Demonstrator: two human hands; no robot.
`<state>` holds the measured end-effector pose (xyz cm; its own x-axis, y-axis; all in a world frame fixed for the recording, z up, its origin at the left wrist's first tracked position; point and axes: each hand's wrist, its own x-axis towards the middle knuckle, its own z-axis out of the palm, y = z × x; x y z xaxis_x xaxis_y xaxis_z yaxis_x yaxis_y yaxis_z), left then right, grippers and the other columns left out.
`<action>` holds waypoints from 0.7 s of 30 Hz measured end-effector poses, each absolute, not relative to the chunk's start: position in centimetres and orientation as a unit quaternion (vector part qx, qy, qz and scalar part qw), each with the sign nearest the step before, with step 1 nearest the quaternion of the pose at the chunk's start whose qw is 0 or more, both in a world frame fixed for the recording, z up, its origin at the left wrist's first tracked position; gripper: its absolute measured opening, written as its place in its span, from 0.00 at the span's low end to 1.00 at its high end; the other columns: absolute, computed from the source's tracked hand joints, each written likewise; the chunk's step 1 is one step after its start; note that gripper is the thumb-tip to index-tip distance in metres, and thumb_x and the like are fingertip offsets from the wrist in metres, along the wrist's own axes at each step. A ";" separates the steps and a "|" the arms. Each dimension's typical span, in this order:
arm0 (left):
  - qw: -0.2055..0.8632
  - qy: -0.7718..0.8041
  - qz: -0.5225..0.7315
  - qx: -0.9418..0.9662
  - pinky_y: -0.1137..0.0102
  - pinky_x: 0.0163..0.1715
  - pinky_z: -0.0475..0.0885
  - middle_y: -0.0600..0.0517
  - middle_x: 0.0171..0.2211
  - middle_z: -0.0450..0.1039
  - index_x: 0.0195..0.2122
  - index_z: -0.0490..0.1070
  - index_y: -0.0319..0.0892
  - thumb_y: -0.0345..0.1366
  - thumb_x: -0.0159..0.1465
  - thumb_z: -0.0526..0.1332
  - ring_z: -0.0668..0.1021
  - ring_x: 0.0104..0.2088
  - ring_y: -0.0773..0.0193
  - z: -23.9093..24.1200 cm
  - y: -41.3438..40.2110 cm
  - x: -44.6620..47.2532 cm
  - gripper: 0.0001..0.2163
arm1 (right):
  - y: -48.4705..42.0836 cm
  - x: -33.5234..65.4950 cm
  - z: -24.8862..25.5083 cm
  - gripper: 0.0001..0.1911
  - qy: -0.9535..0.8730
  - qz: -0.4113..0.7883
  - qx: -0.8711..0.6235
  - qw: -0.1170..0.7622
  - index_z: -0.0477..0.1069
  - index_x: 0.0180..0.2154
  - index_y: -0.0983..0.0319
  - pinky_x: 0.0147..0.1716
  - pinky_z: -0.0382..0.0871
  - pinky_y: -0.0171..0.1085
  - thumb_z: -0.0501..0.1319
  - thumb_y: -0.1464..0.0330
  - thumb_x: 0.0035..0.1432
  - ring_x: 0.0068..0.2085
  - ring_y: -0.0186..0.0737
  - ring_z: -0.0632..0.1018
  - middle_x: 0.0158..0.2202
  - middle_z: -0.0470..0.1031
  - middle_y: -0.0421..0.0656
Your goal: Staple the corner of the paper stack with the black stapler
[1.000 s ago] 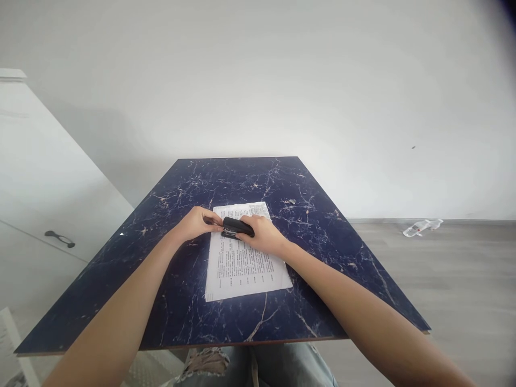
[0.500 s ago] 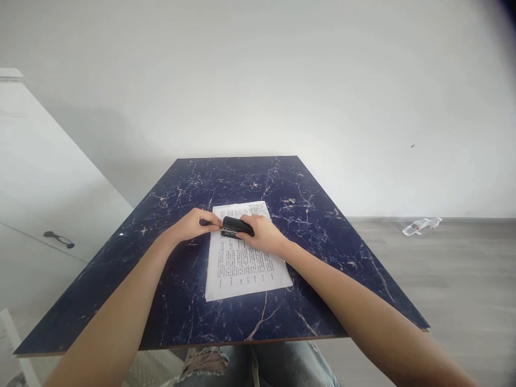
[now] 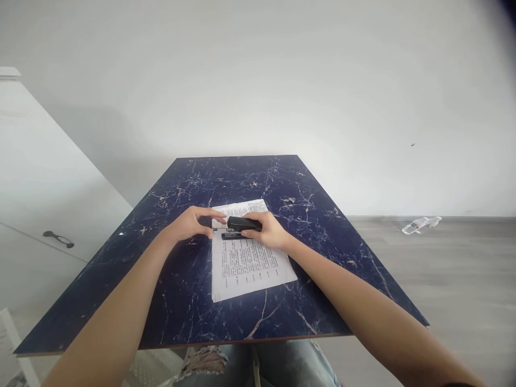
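Observation:
My right hand [image 3: 269,228] is wrapped round a black stapler [image 3: 244,223] above a stack of printed sheets [image 3: 253,269]. The stapler lies crosswise, its jaws spread a little at the left end. From that end a thin metal piece [image 3: 220,229] with a dark tip sticks out to the left. Around this tip, my left hand [image 3: 193,223] is open, thumb and fingers apart, just over the left edge of the paper. Whether a fingertip touches the metal piece I cannot tell. The inside of the stapler is too small to make out.
The dark blue marbled table [image 3: 181,306] carries the sheets. A small shiny piece [image 3: 290,200] lies right of them, and a tiny white bit [image 3: 121,234] near the left edge. A white cabinet [image 3: 40,177] stands left; clear plastic packaging [image 3: 421,225] lies on the floor at right.
My left hand has opened from a pinch at the stapler's left end. The stapler has moved slightly right with my right hand, and the sheets have shifted a little right.

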<state>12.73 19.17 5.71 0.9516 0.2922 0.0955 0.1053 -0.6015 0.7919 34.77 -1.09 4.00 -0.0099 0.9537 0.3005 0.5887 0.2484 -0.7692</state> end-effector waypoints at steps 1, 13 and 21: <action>0.423 0.099 0.120 0.893 0.50 0.56 0.70 0.46 0.47 0.82 0.53 0.80 0.52 0.43 0.51 0.77 0.79 0.52 0.46 5.7 18.8 13.0 0.27 | -1.2 34.6 4.1 0.12 -0.680 0.235 -0.555 0.417 0.76 0.45 0.62 0.36 0.68 0.38 0.66 0.63 0.63 0.36 0.40 0.77 0.40 0.79 0.45; 0.340 0.148 0.178 0.911 0.57 0.53 0.70 0.46 0.51 0.78 0.55 0.75 0.49 0.51 0.60 0.68 0.77 0.51 0.49 4.7 17.0 15.2 0.23 | -1.6 36.3 5.9 0.12 -0.697 0.187 -0.561 0.406 0.78 0.42 0.62 0.34 0.67 0.36 0.70 0.63 0.58 0.33 0.38 0.77 0.35 0.79 0.43; 0.122 0.443 0.129 0.879 0.52 0.46 0.72 0.32 0.47 0.74 0.45 0.74 0.36 0.59 0.61 0.61 0.76 0.49 0.38 2.9 16.9 15.8 0.27 | -3.9 44.9 6.7 0.10 -0.522 0.097 -0.764 0.367 0.77 0.36 0.63 0.29 0.64 0.37 0.68 0.64 0.52 0.30 0.39 0.75 0.31 0.79 0.43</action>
